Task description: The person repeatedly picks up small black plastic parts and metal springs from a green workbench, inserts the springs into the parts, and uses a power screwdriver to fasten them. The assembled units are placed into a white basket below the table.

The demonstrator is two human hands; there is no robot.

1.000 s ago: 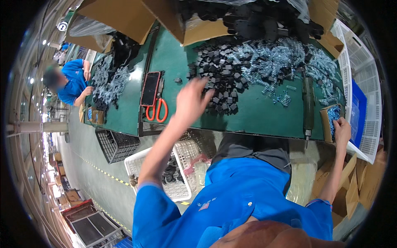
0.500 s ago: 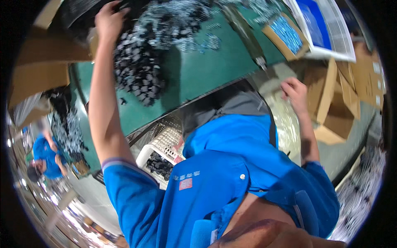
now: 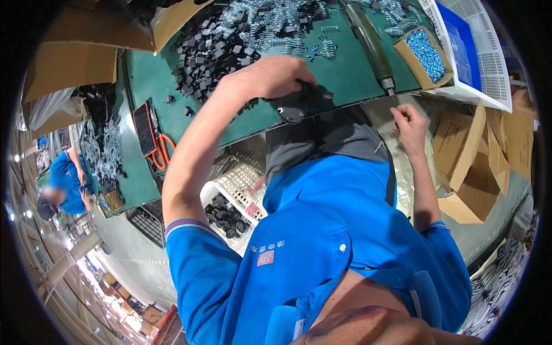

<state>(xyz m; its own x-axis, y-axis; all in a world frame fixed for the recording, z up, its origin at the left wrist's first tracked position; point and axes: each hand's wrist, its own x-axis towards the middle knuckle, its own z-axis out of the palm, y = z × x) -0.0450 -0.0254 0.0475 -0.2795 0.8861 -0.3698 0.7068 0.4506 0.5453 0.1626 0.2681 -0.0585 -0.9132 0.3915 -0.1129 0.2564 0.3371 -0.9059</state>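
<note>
My left hand point(image 3: 276, 77) is closed on a dark black plastic part point(image 3: 292, 109) with a rounded edge, low over the table's near edge. Its fingertips are partly hidden behind the hand. To its left lies a heap of small black plastic blocks point(image 3: 207, 54), and beyond them a pile of metal springs point(image 3: 270, 26). My right hand point(image 3: 410, 126), fingers pinched, is just off the table edge below the bit of a dark green electric screwdriver point(image 3: 371, 43). Whatever sits between those fingertips is too small to make out.
A cardboard box of bluish screws point(image 3: 424, 57) stands beside a white crate point(image 3: 480, 52). Red-handled scissors point(image 3: 164, 150) and a phone-like black slab point(image 3: 144, 129) lie on the green table point(image 3: 236, 129). Open cartons point(image 3: 471, 167) stand right. A co-worker point(image 3: 68, 178) works far left.
My left hand has come from the dark container at the far left back to the table's near edge, now with a black part. My right hand has stayed nearly in place; the view has shifted.
</note>
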